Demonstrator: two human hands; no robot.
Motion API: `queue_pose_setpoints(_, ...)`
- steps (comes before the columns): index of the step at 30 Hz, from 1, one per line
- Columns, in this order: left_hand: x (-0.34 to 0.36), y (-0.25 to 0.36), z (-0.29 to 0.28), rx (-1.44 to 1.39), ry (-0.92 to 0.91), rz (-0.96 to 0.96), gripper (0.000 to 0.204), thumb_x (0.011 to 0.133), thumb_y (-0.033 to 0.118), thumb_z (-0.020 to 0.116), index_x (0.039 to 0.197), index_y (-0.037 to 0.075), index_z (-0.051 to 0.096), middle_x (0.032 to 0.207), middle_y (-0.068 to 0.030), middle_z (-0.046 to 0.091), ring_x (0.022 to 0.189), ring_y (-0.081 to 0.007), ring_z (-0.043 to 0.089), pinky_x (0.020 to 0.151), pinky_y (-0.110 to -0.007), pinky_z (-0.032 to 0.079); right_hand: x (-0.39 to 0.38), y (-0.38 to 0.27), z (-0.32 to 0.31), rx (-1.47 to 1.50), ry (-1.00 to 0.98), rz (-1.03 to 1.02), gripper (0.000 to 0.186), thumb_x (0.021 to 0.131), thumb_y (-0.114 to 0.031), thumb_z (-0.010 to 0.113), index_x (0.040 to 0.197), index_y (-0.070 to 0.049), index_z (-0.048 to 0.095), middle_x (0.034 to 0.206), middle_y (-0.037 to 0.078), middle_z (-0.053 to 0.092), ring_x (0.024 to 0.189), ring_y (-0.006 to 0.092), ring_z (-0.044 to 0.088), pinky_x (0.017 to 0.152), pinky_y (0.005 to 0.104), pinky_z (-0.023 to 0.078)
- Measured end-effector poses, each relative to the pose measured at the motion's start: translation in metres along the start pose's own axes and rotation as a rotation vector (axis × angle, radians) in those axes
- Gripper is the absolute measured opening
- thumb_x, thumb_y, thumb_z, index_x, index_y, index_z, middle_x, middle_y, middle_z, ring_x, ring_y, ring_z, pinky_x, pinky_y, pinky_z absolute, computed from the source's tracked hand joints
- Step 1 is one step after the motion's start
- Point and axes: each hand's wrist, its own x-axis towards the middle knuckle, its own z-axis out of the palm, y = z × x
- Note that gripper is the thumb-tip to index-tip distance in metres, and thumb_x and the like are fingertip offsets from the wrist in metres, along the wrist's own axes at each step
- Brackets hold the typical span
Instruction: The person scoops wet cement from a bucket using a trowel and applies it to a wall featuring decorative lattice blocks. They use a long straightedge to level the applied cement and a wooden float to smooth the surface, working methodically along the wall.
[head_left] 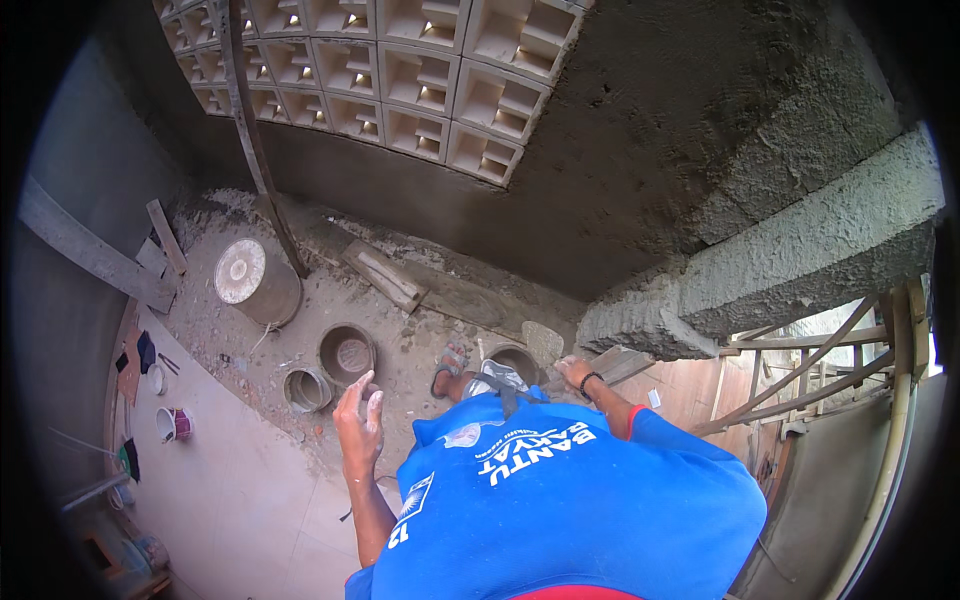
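My left hand is raised in front of me, its fingers bent and apart, with pale mortar on the fingertips and nothing in it. Lower, beside my right leg, my right hand has its fingers curled; what they hold, if anything, is hidden. Right at its fingertips is a flat, pale, mortar-speckled plate with a rounded edge. Between my feet and that hand stands a round bucket, partly hidden by my clothing. A wide dark tub and a smaller mortar-crusted pail stand beyond my left hand.
Ahead rises a freshly plastered wall with vent blocks. A wooden pole leans there near a large upturned bucket. Planks lie along the wall's foot. A rough concrete beam juts out at right, above timber framing.
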Motion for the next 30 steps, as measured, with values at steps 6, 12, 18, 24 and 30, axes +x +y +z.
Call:
queue_pose_setpoints(6, -0.091, 0.003, -0.017, 0.045, 0.061, -0.057, 0.031, 0.081, 0.004, 0.061, 0.112, 0.000, 0.060, 0.094, -0.0168, 0.063, 0.080, -0.0274, 0.062, 0.076, -0.037, 0.047, -0.014, 0.032, 0.023, -0.147, 0.013, -0.206, 0.039, 0.083, -0.037, 0.055, 0.088, 0.001, 0.065, 0.075, 0.018, 0.066, 0.063, 0.0261, 0.064, 0.064, 0.0397, 0.049)
queue_pose_setpoints(12, -0.180, -0.039, -0.002, 0.029, -0.041, -0.378, 0.033, 0.081, 0.008, 0.062, 0.113, 0.000, 0.059, 0.091, -0.0190, 0.065, 0.080, -0.0274, 0.063, 0.074, -0.037, 0.048, -0.048, 0.088, 0.046, -0.276, 0.034, -0.206, 0.040, 0.082, -0.039, 0.060, 0.095, -0.002, 0.065, 0.079, 0.016, 0.067, 0.074, 0.0271, 0.064, 0.068, 0.0383, 0.049)
queue_pose_setpoints(18, -0.265, -0.159, 0.047, -0.120, -0.101, -0.629, 0.029, 0.085, 0.014, 0.059, 0.112, 0.002, 0.059, 0.089, -0.0169, 0.066, 0.077, -0.0252, 0.064, 0.067, -0.035, 0.049, -0.100, 0.102, 0.032, -0.100, -0.060, -0.030, 0.032, 0.083, -0.031, 0.059, 0.089, 0.001, 0.065, 0.062, 0.011, 0.062, 0.047, 0.0186, 0.058, 0.045, 0.0343, 0.046)
queue_pose_setpoints(24, -0.373, -0.269, 0.089, -0.414, 0.195, -1.348, 0.021, 0.091, 0.020, 0.051, 0.104, 0.006, 0.060, 0.077, -0.0090, 0.061, 0.056, -0.0235, 0.060, 0.043, -0.032, 0.040, -0.131, 0.123, 0.028, 0.080, -0.048, 0.107, 0.030, 0.085, -0.030, 0.058, 0.087, -0.001, 0.062, 0.060, 0.009, 0.059, 0.047, 0.0178, 0.057, 0.043, 0.0331, 0.047)
queue_pose_setpoints(30, -0.413, -0.242, 0.094, -0.487, 0.205, -1.600, 0.026, 0.093, 0.026, 0.048, 0.101, 0.004, 0.059, 0.076, -0.0101, 0.061, 0.053, -0.0219, 0.060, 0.038, -0.029, 0.039, -0.153, 0.136, 0.014, 0.026, -0.100, 0.200, 0.032, 0.085, -0.032, 0.057, 0.094, -0.003, 0.063, 0.063, 0.010, 0.061, 0.049, 0.0179, 0.058, 0.044, 0.0326, 0.047)
